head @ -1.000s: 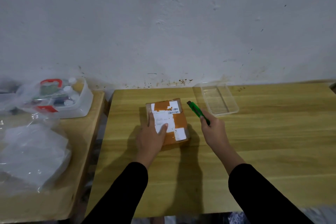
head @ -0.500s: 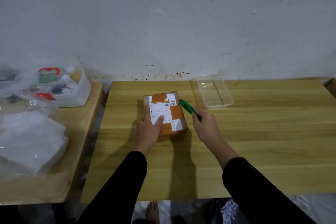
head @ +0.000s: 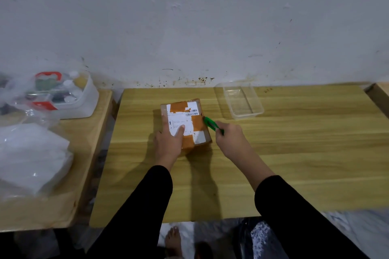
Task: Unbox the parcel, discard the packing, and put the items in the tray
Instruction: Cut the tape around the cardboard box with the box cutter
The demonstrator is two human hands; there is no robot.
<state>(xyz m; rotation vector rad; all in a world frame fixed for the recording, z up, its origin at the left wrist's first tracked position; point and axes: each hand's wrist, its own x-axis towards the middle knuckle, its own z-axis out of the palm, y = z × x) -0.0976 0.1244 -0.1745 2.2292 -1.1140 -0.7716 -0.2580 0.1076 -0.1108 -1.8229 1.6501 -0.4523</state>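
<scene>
A brown cardboard parcel (head: 195, 120) with orange tape and a white label lies flat on the wooden table (head: 294, 153). My left hand (head: 168, 143) presses down on its near left part, fingers spread over the label. A green utility knife (head: 211, 124) is gripped in my right hand (head: 230, 137), its tip touching the parcel's right edge. Behind and to the right of the parcel stands a clear plastic tray (head: 242, 101), nothing visible in it.
A second wooden table (head: 69, 174) on the left carries a white bin of small items (head: 69, 96) and clear plastic bags (head: 31, 157). The wall runs along the back edge. A bare foot (head: 173, 239) shows below the table's front edge.
My right hand has brought the green knife leftward from beside the parcel to its right edge. My left hand has stayed on the parcel.
</scene>
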